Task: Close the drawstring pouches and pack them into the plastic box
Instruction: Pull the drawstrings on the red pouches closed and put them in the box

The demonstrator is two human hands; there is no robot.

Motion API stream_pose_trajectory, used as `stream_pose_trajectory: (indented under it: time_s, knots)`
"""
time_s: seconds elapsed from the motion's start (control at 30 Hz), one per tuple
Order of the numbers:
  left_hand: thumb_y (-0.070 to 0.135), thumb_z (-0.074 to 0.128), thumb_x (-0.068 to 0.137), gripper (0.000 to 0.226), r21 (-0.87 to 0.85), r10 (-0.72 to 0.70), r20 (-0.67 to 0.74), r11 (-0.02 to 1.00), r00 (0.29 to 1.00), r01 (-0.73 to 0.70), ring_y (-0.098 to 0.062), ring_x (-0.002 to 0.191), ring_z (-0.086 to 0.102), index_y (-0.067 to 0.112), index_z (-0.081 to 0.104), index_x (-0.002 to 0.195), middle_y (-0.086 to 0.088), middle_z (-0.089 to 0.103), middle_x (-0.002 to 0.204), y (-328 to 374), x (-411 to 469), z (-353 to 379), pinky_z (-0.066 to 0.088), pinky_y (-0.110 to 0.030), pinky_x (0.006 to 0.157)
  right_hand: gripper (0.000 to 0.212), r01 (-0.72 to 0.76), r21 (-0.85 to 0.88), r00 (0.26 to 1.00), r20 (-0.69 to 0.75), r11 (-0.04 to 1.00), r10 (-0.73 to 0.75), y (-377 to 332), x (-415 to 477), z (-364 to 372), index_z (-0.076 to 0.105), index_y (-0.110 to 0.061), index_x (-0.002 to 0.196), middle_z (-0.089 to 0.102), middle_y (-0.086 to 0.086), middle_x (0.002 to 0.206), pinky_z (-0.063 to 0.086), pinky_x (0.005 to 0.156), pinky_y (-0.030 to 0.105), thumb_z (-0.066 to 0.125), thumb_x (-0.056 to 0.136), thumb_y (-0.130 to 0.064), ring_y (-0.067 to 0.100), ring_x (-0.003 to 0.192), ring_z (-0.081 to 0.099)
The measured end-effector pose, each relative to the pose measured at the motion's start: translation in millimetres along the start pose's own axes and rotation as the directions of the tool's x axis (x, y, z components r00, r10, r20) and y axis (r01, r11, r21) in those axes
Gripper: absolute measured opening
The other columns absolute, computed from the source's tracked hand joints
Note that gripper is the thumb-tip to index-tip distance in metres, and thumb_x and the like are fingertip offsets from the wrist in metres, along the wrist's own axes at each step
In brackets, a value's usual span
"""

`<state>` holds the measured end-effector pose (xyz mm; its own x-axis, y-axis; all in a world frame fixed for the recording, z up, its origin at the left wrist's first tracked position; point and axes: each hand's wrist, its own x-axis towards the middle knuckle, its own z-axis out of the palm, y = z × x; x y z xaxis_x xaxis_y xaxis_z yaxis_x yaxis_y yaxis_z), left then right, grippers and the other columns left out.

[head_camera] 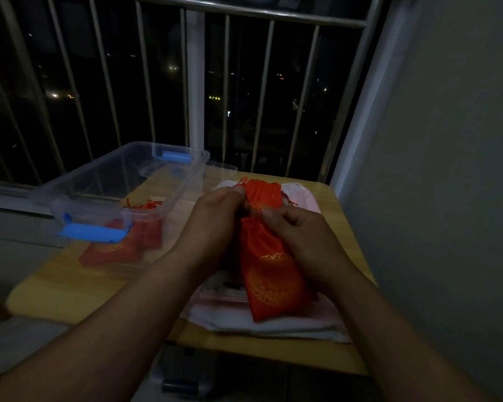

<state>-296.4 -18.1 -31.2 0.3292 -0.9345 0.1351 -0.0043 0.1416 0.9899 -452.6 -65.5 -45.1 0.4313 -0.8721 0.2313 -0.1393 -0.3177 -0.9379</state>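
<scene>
Now both our left hand [215, 211] and right hand [291, 227] pinch the red drawstring pouch [269, 274] at its neck; let's pull the cords evenly outward.

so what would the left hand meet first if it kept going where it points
The left hand pinches the red pouch at its neck, so that comes first; depth beyond it is unclear.

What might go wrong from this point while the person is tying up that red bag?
The left hand and right hand pinch the red pouch at its neck; uneven pulling may leave it gaping. The plastic box seems to overhang the table edge, so dropping pouches in might tip it. Dim light hides the thin strings.
</scene>
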Motion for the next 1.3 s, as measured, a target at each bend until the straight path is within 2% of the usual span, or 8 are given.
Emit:
stream_pose_trajectory:
  time_s: [0.23, 0.4, 0.53, 0.6, 0.73, 0.87, 1.13, 1.3]
  knots:
    - [0.039, 0.050, 0.106, 0.041, 0.096, 0.074, 0.027, 0.993, 0.997, -0.076, -0.020, 0.064, 0.056, 0.007, 0.067, 0.086, -0.012, 0.062, 0.072, -5, 2, 3, 0.044, -0.034, 0.063, 0.016, 0.025, 0.009, 1.000, 0.017, 1.000, -0.025, -1, -1, 3, 0.077, -0.019, 0.102, 0.078, -0.003, 0.097, 0.059, 0.082, 0.027, 0.070, 0.096, -0.032, 0.012, 0.090, 0.074]
    - [0.032, 0.048, 0.107, 0.037, 0.049, 0.017, 0.019, 0.999, 1.000, -0.018, -0.006, 0.051, 0.055, 0.010, 0.067, 0.085, 0.007, 0.058, 0.055, 0, -2, 7, 0.045, -0.019, 0.055, 0.023, 0.032, -0.102, 0.992, -0.116, 0.994, -0.044, 0, 2, 7, 0.075, -0.021, 0.085, 0.073, -0.001, 0.080, 0.050, 0.067, 0.028, 0.064, 0.101, -0.032, 0.010, 0.070, 0.066]
    - [0.035, 0.051, 0.096, 0.044, -0.260, -0.260, 0.066, 0.928, 0.963, 0.268, -0.026, 0.080, 0.064, 0.023, 0.065, 0.055, -0.003, 0.069, 0.077, 1, 1, 3, 0.053, -0.053, 0.090, 0.023, -0.125, 0.133, 0.961, -0.230, 0.983, 0.153, 13, 9, -3, 0.078, -0.021, 0.088, 0.079, 0.004, 0.091, 0.061, 0.084, 0.045, 0.066, 0.099, -0.036, 0.024, 0.091, 0.076]
    - [0.033, 0.051, 0.097, 0.043, -0.363, -0.285, 0.079, 0.884, 0.955, 0.294, -0.023, 0.079, 0.067, 0.023, 0.059, 0.055, -0.002, 0.071, 0.083, -1, 5, 2, 0.056, -0.045, 0.085, 0.020, -0.181, 0.353, 0.950, -0.179, 0.918, 0.257, 14, 12, -4, 0.080, -0.019, 0.100, 0.079, 0.013, 0.103, 0.057, 0.096, 0.058, 0.068, 0.096, -0.034, 0.034, 0.101, 0.075]
    - [0.029, 0.047, 0.103, 0.033, -0.563, -0.276, 0.109, 0.775, 0.955, 0.288, -0.018, 0.072, 0.065, 0.019, 0.047, 0.072, -0.003, 0.064, 0.075, -8, 17, -1, 0.057, -0.029, 0.061, 0.023, -0.224, 0.617, 0.908, -0.149, 0.754, 0.392, 9, 14, -7, 0.079, -0.015, 0.099, 0.080, 0.005, 0.096, 0.058, 0.087, 0.044, 0.063, 0.100, -0.032, 0.026, 0.098, 0.073]
    - [0.029, 0.045, 0.105, 0.034, -0.667, -0.270, 0.156, 0.681, 0.950, 0.303, -0.018, 0.072, 0.064, 0.018, 0.049, 0.072, -0.002, 0.061, 0.071, -11, 20, -3, 0.057, -0.032, 0.066, 0.030, -0.234, 0.718, 0.878, -0.133, 0.656, 0.459, 4, 11, -10, 0.076, -0.015, 0.093, 0.077, 0.003, 0.089, 0.055, 0.092, 0.044, 0.058, 0.102, -0.038, 0.024, 0.099, 0.068]
    - [0.018, 0.047, 0.102, 0.028, -0.772, -0.273, 0.109, 0.582, 0.956, 0.255, -0.017, 0.066, 0.056, 0.013, 0.051, 0.075, -0.003, 0.051, 0.068, -12, 23, -3, 0.058, -0.041, 0.084, 0.039, -0.201, 0.796, 0.862, -0.134, 0.571, 0.489, 8, 13, -17, 0.063, -0.016, 0.080, 0.071, 0.002, 0.078, 0.051, 0.064, 0.030, 0.047, 0.107, -0.039, 0.015, 0.070, 0.062]
    - [0.024, 0.048, 0.105, 0.027, -0.749, -0.287, 0.098, 0.609, 0.953, 0.260, -0.009, 0.054, 0.033, 0.015, 0.052, 0.080, 0.001, 0.045, 0.069, -14, 29, -1, 0.042, -0.021, 0.050, 0.041, -0.235, 0.809, 0.866, -0.077, 0.538, 0.495, 10, 15, -16, 0.053, -0.018, 0.073, 0.057, -0.001, 0.071, 0.043, 0.041, 0.021, 0.045, 0.108, -0.039, 0.010, 0.051, 0.050]
